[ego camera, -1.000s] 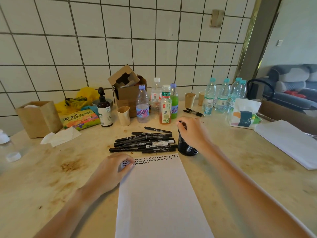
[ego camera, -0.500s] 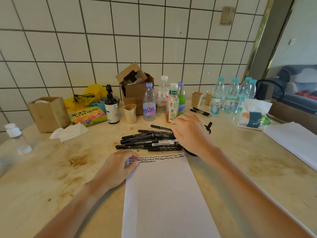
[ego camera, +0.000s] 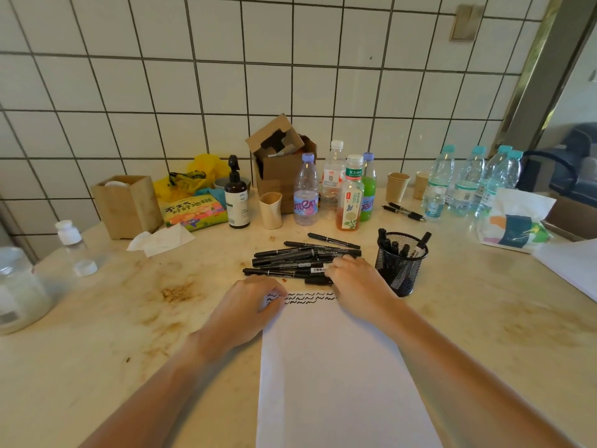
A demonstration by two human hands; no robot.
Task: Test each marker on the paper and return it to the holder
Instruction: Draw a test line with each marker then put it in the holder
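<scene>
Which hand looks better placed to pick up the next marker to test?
The right hand: its fingers already rest on the pile of markers, beside the holder. The left hand rests on the paper.

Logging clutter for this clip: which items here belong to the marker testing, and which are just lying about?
Job:
pile of markers
mesh holder
paper
left hand
right hand

Lying about:
bottles
paper cups
cardboard box
wooden box
tissue
pump bottle
</scene>
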